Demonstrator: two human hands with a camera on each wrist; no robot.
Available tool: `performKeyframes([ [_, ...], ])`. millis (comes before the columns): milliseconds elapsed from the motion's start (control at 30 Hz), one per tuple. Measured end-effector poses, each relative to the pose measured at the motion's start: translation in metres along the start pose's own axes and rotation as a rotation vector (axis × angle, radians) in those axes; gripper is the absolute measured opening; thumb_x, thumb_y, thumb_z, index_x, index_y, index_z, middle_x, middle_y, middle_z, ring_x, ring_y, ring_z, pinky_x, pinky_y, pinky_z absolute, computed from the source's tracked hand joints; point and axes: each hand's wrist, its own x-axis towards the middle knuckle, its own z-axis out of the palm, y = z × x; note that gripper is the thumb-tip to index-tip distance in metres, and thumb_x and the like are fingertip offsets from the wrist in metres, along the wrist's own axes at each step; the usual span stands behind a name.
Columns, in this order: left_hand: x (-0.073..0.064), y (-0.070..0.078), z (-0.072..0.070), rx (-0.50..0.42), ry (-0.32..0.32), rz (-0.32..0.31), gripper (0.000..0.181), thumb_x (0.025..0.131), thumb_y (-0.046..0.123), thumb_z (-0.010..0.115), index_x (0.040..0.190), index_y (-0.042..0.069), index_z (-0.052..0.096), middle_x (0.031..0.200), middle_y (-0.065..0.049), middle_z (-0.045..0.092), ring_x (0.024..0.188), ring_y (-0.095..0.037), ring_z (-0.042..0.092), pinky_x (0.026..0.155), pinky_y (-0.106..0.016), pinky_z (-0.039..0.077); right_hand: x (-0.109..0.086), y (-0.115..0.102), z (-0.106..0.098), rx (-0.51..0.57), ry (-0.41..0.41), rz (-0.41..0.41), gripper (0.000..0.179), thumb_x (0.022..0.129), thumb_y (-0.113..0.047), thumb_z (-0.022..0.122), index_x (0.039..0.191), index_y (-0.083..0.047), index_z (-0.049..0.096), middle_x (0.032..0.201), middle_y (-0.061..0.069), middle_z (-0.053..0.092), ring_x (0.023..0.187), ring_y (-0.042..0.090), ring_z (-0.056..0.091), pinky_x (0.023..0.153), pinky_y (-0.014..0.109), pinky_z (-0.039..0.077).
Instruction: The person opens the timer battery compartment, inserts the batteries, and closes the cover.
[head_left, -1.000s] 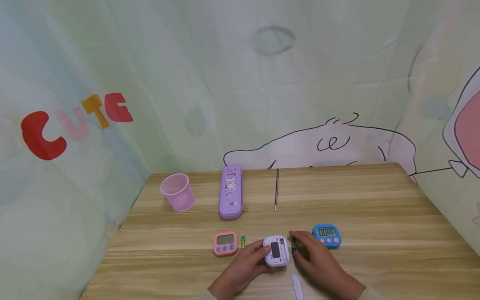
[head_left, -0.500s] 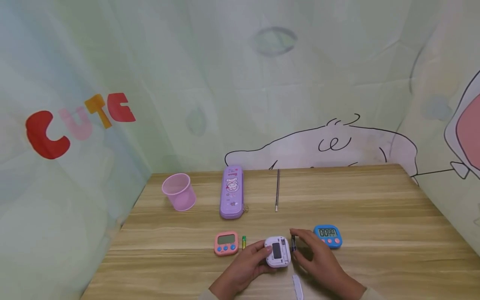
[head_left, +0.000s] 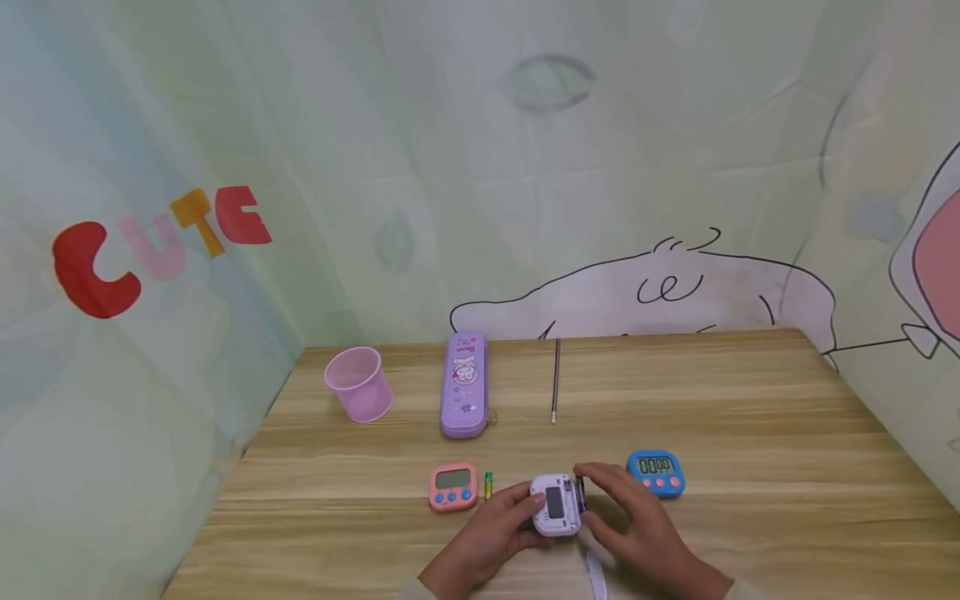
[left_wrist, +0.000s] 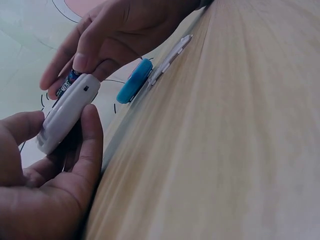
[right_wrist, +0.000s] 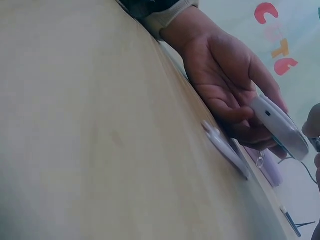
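Note:
My left hand [head_left: 501,527] grips a white digital timer [head_left: 553,523], back side up, with its thumb on the back face. The battery slot along the timer's right side lies uncovered. Between thumb and fingertips, my right hand [head_left: 637,525] pinches a dark battery [head_left: 581,493] at the slot's right edge. In the left wrist view the battery [left_wrist: 67,84] stands against the edge of the timer [left_wrist: 67,115]; whether it sits inside the slot I cannot tell. A white battery cover [head_left: 596,575] lies on the table below the hands.
A pink timer [head_left: 453,487] and a green battery [head_left: 488,485] lie left of the hands. To the right is a blue timer [head_left: 656,473]. Farther back are a pink cup [head_left: 363,392], a purple pencil case [head_left: 464,387] and a pencil [head_left: 556,383] on the wooden table [head_left: 750,400].
My right hand has brought the dark battery leftward from beside the timer to the timer's right edge. My left hand keeps its hold on the timer, almost unmoved.

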Motion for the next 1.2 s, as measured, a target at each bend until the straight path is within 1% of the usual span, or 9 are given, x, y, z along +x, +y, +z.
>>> performKeyframes([
  [133, -0.0003, 0.0000, 0.0000, 0.002, -0.003, 0.001, 0.051, 0.103, 0.021, 0.050, 0.142, -0.010, 0.039, 0.125, -0.021, 0.059, 0.105, -0.024, 0.061, 0.089, -0.037, 0.056, -0.0008, -0.0045, 0.0022, 0.039, -0.045, -0.042, 0.062, 0.079, 0.000, 0.077, 0.136, -0.006, 0.053, 0.132, 0.005, 0.057, 0.122, 0.020, 0.054, 0.106, 0.017, 0.037],
  [233, -0.0004, 0.0000, -0.0002, 0.003, -0.006, 0.007, 0.050, 0.103, 0.021, 0.050, 0.141, -0.010, 0.040, 0.124, -0.020, 0.059, 0.105, -0.023, 0.061, 0.089, -0.037, 0.056, -0.0008, -0.0075, 0.0026, 0.050, -0.068, -0.029, 0.061, 0.081, -0.002, 0.077, 0.137, -0.009, 0.053, 0.134, 0.002, 0.056, 0.122, 0.019, 0.053, 0.106, 0.016, 0.036],
  [467, -0.0004, -0.0003, -0.0029, 0.017, -0.043, 0.015, 0.051, 0.102, 0.022, 0.052, 0.140, -0.011, 0.040, 0.126, -0.021, 0.058, 0.106, -0.025, 0.062, 0.088, -0.035, 0.056, -0.0017, -0.0081, 0.0030, 0.050, -0.092, 0.005, 0.060, 0.083, -0.005, 0.076, 0.138, -0.011, 0.052, 0.136, 0.002, 0.055, 0.124, 0.020, 0.052, 0.106, 0.016, 0.036],
  [500, -0.0005, 0.0000, -0.0026, 0.016, -0.041, 0.014, 0.051, 0.102, 0.022, 0.052, 0.140, -0.011, 0.040, 0.125, -0.021, 0.058, 0.106, -0.025, 0.062, 0.088, -0.036, 0.056, -0.0021, -0.0079, 0.0028, 0.053, -0.098, 0.013, 0.059, 0.084, -0.006, 0.076, 0.138, -0.012, 0.052, 0.136, 0.003, 0.055, 0.124, 0.020, 0.052, 0.107, 0.017, 0.036],
  [667, -0.0004, 0.0003, -0.0021, 0.014, -0.041, 0.013, 0.051, 0.103, 0.021, 0.051, 0.140, -0.011, 0.040, 0.126, -0.021, 0.058, 0.106, -0.026, 0.062, 0.089, -0.036, 0.056, -0.0021, -0.0076, 0.0033, 0.054, -0.090, 0.001, 0.058, 0.084, -0.006, 0.076, 0.137, -0.010, 0.053, 0.135, 0.004, 0.055, 0.123, 0.021, 0.053, 0.107, 0.017, 0.036],
  [867, 0.0000, -0.0006, -0.0028, 0.010, -0.048, 0.016, 0.051, 0.103, 0.021, 0.051, 0.141, -0.011, 0.039, 0.127, -0.022, 0.058, 0.106, -0.026, 0.062, 0.089, -0.036, 0.055, -0.0023, -0.0078, 0.0036, 0.053, -0.088, 0.006, 0.058, 0.084, -0.006, 0.076, 0.137, -0.011, 0.053, 0.135, 0.002, 0.055, 0.123, 0.020, 0.053, 0.105, 0.016, 0.037],
  [1000, 0.0002, -0.0017, -0.0039, 0.012, -0.048, 0.017, 0.052, 0.102, 0.022, 0.051, 0.141, -0.012, 0.039, 0.127, -0.022, 0.057, 0.106, -0.025, 0.062, 0.089, -0.036, 0.056, -0.0023, -0.0066, 0.0041, 0.056, -0.077, -0.010, 0.059, 0.083, -0.004, 0.076, 0.137, -0.010, 0.053, 0.134, 0.003, 0.056, 0.122, 0.021, 0.054, 0.106, 0.017, 0.037],
  [1200, 0.0004, -0.0014, -0.0037, 0.008, -0.045, 0.012, 0.053, 0.103, 0.022, 0.051, 0.141, -0.012, 0.038, 0.127, -0.022, 0.057, 0.106, -0.026, 0.062, 0.090, -0.036, 0.055, -0.0033, -0.0051, 0.0047, 0.043, -0.072, 0.013, 0.060, 0.083, -0.005, 0.076, 0.138, -0.012, 0.052, 0.134, 0.000, 0.055, 0.121, 0.019, 0.053, 0.104, 0.016, 0.038],
])
